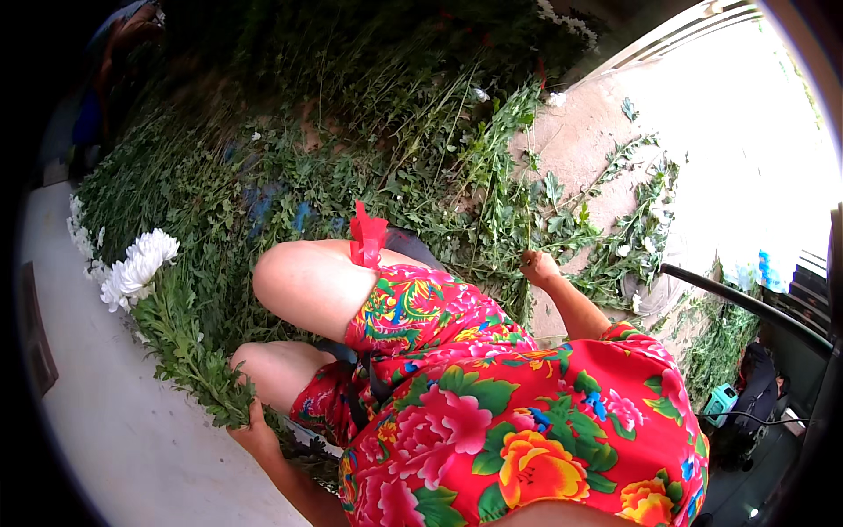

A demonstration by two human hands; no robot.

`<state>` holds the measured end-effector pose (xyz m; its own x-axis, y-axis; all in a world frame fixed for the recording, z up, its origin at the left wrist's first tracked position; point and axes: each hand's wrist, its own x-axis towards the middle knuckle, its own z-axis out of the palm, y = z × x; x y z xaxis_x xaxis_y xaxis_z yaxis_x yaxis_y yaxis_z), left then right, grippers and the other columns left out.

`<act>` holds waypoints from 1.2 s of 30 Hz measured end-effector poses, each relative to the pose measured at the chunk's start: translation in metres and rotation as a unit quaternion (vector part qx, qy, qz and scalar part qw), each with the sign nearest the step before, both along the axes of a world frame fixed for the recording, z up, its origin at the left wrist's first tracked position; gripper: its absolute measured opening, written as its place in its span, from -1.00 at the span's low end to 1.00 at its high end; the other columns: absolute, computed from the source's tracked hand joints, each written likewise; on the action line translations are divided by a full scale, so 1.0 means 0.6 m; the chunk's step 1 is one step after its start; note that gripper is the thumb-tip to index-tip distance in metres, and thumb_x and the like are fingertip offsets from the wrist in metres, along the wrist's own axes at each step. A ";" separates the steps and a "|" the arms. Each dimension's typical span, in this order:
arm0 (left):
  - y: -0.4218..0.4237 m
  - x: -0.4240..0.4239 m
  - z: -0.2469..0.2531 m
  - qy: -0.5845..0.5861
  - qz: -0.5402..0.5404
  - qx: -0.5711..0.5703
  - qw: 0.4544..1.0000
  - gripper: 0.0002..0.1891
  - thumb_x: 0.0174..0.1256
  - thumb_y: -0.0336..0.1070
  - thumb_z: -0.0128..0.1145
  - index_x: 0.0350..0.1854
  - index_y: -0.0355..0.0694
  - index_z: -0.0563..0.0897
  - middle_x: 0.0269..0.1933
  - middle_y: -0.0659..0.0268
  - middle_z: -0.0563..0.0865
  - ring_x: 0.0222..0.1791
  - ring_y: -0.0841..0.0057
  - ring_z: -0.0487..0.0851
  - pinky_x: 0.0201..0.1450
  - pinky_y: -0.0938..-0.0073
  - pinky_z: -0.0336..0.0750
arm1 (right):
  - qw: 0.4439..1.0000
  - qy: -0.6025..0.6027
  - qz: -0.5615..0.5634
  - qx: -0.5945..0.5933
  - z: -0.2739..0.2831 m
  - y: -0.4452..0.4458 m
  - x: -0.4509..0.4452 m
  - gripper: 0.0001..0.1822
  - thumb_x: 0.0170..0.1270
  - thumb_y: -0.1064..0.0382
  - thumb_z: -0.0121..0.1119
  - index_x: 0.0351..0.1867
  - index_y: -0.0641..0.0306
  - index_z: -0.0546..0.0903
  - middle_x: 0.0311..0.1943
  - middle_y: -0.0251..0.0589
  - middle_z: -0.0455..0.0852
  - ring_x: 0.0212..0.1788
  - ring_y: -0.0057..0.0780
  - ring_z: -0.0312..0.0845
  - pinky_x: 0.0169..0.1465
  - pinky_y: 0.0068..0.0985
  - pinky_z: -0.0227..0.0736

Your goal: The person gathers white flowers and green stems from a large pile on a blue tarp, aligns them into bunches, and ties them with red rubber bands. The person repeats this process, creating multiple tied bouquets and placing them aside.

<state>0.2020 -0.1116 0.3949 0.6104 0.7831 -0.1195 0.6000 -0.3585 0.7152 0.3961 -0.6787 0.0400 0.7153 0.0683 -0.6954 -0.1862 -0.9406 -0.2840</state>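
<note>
My left hand [253,428] is closed around the lower stems of a leafy bunch of white chrysanthemums [191,356], beside my knee. The white blooms [139,269] point away to the upper left. On my other side, my right hand [540,267] grips a green chrysanthemum stem [529,224] among the stalks lying on the ground. A strip of red ribbon [367,234] is at my bare thigh, by the hem of the flowered shorts.
Cut leafy stems [276,158] cover the ground in front. A pale wall [118,421] runs along the left. Toward the right are scattered stems on concrete [573,132], a black pole [744,306] and a teal device [719,404]. Part of another person [115,59] shows at the upper left.
</note>
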 end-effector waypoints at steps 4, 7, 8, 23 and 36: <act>0.026 -0.046 -0.052 -0.023 0.019 -0.021 0.999 -0.60 0.31 -0.59 0.25 0.21 -0.48 0.65 0.14 0.15 0.76 0.03 0.41 0.71 0.12 0.37 0.60 | 0.999 0.021 0.037 0.003 -0.008 0.006 -0.005 -0.71 0.22 0.07 0.24 -0.14 0.13 0.79 -0.18 0.11 0.82 -0.08 0.06 0.78 0.05 -0.13 0.66; 0.017 -0.053 -0.070 0.007 0.004 0.006 1.000 -0.62 0.28 -0.58 0.27 0.17 -0.48 0.67 0.11 0.16 0.77 0.01 0.42 0.71 0.09 0.38 0.60 | 0.998 -0.028 0.054 0.019 -0.006 0.042 -0.001 -0.71 0.21 0.08 0.29 -0.22 0.24 0.77 -0.34 0.07 0.80 -0.23 0.06 0.76 -0.09 -0.16 0.63; 0.017 -0.057 -0.065 0.011 0.005 0.008 1.000 -0.62 0.28 -0.57 0.27 0.17 -0.47 0.67 0.10 0.16 0.77 0.02 0.42 0.71 0.11 0.38 0.60 | 0.994 -0.040 0.046 0.088 0.008 0.069 0.010 -0.71 0.24 0.07 0.29 -0.21 0.25 0.77 -0.35 0.06 0.80 -0.25 0.05 0.76 -0.10 -0.18 0.63; -0.007 -0.038 -0.044 -0.027 0.039 -0.011 0.999 -0.68 0.23 -0.59 0.31 0.05 -0.45 0.70 0.04 0.16 0.80 0.01 0.39 0.74 0.17 0.34 0.56 | 0.931 -0.047 0.107 0.345 0.124 0.454 0.192 -0.71 0.14 0.19 0.34 -0.09 0.14 0.80 -0.16 -0.08 0.83 -0.14 -0.11 0.78 0.00 -0.27 0.65; 0.004 -0.038 -0.054 -0.042 0.004 -0.002 0.999 -0.70 0.24 -0.54 0.32 0.03 -0.45 0.70 0.02 0.15 0.81 -0.01 0.40 0.75 0.15 0.34 0.57 | 0.888 -0.312 0.138 0.310 0.276 0.299 0.212 -0.88 0.21 0.26 0.36 -0.25 0.18 0.77 -0.17 -0.27 0.80 -0.12 -0.17 0.75 -0.08 -0.30 0.64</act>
<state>0.1795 -0.1094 0.3624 0.6117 0.7879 -0.0713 0.5408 -0.3508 0.7645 0.5232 -0.4991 0.2055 0.8440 0.5327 0.0621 0.4027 -0.5531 -0.7294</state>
